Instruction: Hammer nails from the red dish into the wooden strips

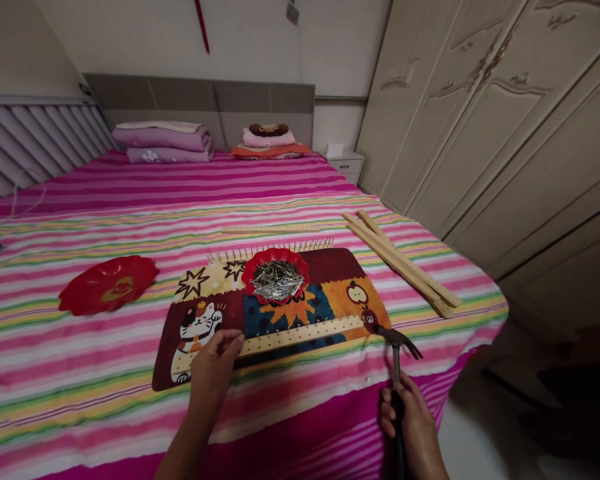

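My right hand (411, 420) is wrapped round the dark handle of a claw hammer (397, 360). Its head is raised beside the right end of a pale wooden strip (305, 335) with rows of dark spots, some with short nails standing up. My left hand (215, 360) is closed in a pinch over the strip's left part; whatever its fingertips hold is too small to make out. Under the strip lies a patterned mat (200, 340) with a cat and apples on it. A red scalloped bowl (250, 283) full of loose nails (279, 280) sits behind the strip.
An empty-looking red plate (105, 287) lies to the left. Behind the bowl is a strip with upright nails (230, 255), and another thin strip (270, 230) beyond. Several wooden strips (400, 260) lie crossed at right. The bed (280, 427) ends near the wardrobe (480, 133).
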A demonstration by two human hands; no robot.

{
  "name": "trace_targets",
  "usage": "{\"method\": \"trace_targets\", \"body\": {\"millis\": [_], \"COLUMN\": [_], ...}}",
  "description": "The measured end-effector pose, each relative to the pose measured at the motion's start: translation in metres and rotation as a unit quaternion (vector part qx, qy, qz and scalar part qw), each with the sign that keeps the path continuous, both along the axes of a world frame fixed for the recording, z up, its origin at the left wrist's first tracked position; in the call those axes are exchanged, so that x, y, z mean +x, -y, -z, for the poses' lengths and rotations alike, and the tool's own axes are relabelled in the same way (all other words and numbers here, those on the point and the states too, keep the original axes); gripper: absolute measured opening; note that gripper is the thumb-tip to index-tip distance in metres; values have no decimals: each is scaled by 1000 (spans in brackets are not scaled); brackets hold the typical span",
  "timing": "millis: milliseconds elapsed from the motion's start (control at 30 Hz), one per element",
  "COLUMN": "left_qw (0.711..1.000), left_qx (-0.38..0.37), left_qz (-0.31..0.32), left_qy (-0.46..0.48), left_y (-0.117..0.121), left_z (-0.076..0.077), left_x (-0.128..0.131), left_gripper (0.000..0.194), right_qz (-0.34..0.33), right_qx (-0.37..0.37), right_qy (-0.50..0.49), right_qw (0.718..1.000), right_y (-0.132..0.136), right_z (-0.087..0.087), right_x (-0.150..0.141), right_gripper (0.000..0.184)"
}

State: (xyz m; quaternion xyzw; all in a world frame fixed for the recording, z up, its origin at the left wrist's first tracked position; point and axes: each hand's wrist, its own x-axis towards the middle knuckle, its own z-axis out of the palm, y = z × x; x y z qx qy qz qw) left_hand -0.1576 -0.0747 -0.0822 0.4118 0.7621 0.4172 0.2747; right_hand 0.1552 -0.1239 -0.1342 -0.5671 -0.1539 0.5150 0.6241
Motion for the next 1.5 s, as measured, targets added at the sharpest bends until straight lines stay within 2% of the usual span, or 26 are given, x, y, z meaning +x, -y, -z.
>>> {"method": "trace_targets", "body": {"millis": [167, 300, 367, 467, 533, 600, 667, 833, 1000, 1167, 1267, 1333, 1400, 1500], "left_qw": [999, 999, 997, 994, 993, 992, 992, 986, 984, 988, 988, 987, 988, 991], "left_qx": [-10, -13, -14, -11, -7, 1, 7, 7, 5, 10, 2, 7, 20, 19], "left_qz": [3, 16, 21, 32, 39, 44, 47, 44, 46, 45, 43, 39, 43, 50], "left_qy": [-30, -50, -71, -101, -113, -116, -120, -162, -170, -147, -151, -153, -147, -124], "left_y": [1, 2, 2, 3, 3, 3, 3, 3, 2, 2, 2, 1, 1, 2], "left_z": [-8, -6, -4, 1, 4, 6, 7, 5, 4, 7, 9, 9, 9, 8], "left_x": [6, 9, 9, 11, 12, 12, 13, 14, 15, 15, 13, 12, 12, 10], "left_gripper": [27, 26, 26, 25, 23, 23, 22, 15, 14, 18, 18, 17, 17, 20], "right_qz": [12, 22, -11, -106, -197, -295, -365, -418, -452, -420, -446, -460, -433, -300], "right_qx": [11, 14, 13, 17, 60, 141, 216, 306, 302, 320, 301, 295, 293, 231], "right_qy": [21, 47, 76, 145, 214, 291, 340, 383, 445, 467, 467, 444, 411, 346], "right_qw": [1000, 999, 997, 984, 955, 899, 840, 765, 711, 709, 701, 710, 747, 858], "right_y": [5, 11, 13, 13, 9, 3, -4, -18, -25, -26, -27, -26, -22, -9], "right_z": [-11, -44, -65, -88, -95, -97, -96, -95, -92, -90, -91, -92, -91, -86], "right_x": [-5, -13, -20, -32, -43, -56, -72, -104, -110, -110, -111, -108, -101, -83], "right_gripper": [45, 58, 62, 53, 44, 39, 39, 43, 49, 52, 50, 48, 45, 37]}}
